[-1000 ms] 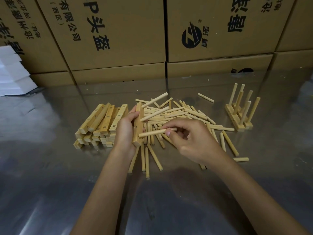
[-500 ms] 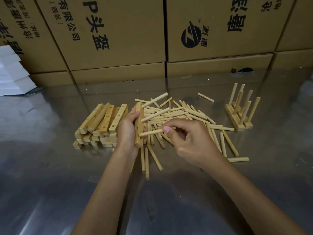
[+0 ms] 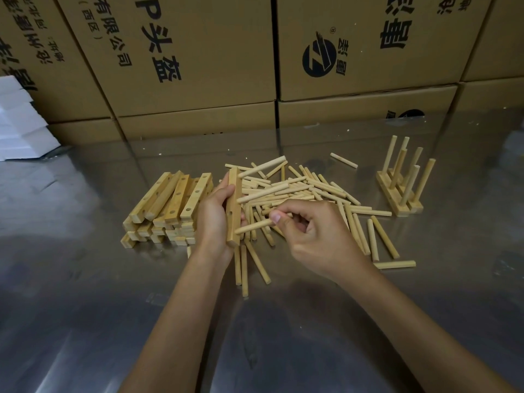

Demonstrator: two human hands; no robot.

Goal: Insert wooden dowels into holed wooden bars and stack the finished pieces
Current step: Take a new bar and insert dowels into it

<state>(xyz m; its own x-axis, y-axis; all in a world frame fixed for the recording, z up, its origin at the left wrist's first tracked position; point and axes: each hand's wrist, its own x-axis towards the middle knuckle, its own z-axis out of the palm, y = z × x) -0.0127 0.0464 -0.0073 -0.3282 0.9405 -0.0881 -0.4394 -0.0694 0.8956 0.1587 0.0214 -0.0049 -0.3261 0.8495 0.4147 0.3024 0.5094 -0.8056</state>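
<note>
The left hand (image 3: 217,214) grips a holed bar (image 3: 234,207), standing it nearly on end just right of the bar stack (image 3: 170,207). Two dowels already stick out of this bar toward the right, one from near its top and one from its middle. The right hand (image 3: 314,236) pinches a third dowel (image 3: 253,226) between thumb and fingertips, its free end at the lower part of the bar, beside the one open hole I can see there. Whether the tip has entered a hole cannot be told.

Judging by this, the bar in hand is partly filled and has at least one dowel to go. Well to the right of the stack, past the loose dowel pile (image 3: 309,194), stands the finished lot (image 3: 401,191): it looks like two bars side by side with their dowels upright. The stack still holds many bare bars and the pile many dowels, so most of the work seems left.

Against the frames before, the bar is held in much the same place, and the pinched dowel has drawn left and lower along it, its tip now closer to the bar's lower end. The stack, pile and finished lot lie as they did on the desk (image 3: 85,307).
</note>
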